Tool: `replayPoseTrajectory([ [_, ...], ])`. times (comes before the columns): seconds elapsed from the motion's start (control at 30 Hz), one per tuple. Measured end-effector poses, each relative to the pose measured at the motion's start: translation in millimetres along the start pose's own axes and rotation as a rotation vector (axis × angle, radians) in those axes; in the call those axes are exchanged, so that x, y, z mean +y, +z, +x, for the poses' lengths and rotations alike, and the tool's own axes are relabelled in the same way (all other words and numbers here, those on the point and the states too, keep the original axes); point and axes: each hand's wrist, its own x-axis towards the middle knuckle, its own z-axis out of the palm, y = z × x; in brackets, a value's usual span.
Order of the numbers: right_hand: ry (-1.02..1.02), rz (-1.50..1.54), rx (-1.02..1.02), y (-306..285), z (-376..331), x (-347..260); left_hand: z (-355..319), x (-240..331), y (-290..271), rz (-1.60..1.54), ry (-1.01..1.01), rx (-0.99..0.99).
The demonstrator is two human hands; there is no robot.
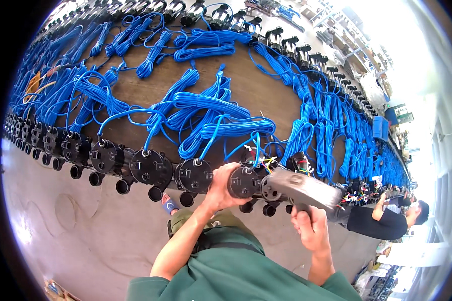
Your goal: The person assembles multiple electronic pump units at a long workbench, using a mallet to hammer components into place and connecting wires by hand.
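Observation:
My left hand is wrapped around the side of a round black housing at the table's near edge. A blue cable runs upward from beside this housing. In my right hand is a silver-grey tool with a dark handle, smeared by motion, so its exact kind cannot be made out. The tool's near end lies over or close to a black disc with holes, just right of the held housing. Coloured thin wires stick out behind that disc.
More black housings line the near edge, each with a blue cable. Bundled blue cables cover much of the brown table. Another row of black parts follows the far edge. A blue bin and a person in black are at right.

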Motion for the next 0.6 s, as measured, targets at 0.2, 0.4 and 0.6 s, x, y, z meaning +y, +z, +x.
replayPoseTrajectory([
  [0.2,0.246,-0.162,-0.015,46,2,75,3,5,0,0.035,0.006,-0.017],
  [0.4,0.194,0.199,-0.041,7,5,-26,1,4,-4,0.054,0.027,0.002],
  [0.6,0.144,-0.263,-0.159,72,26,47,0,4,3,0.054,0.003,-0.049],
])
